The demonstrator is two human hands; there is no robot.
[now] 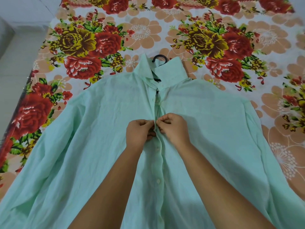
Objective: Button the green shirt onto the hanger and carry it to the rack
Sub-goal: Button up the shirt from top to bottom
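Observation:
A pale green shirt (92,133) lies flat, front up, on a flowered bed, collar pointing away from me. A black hanger (159,59) is inside it; only its hook shows above the collar, and a dark bit shows in the open neck. My left hand (139,132) and my right hand (174,127) meet at the front placket, each pinching one edge of the fabric at chest height. Below my hands the placket lies shut with white buttons (158,148) showing. Above them the front is still parted up to the collar.
The bed is covered by a sheet (142,32) printed with red, yellow and peach flowers. A pale floor and wall (18,52) lie past its left edge. No rack is in view.

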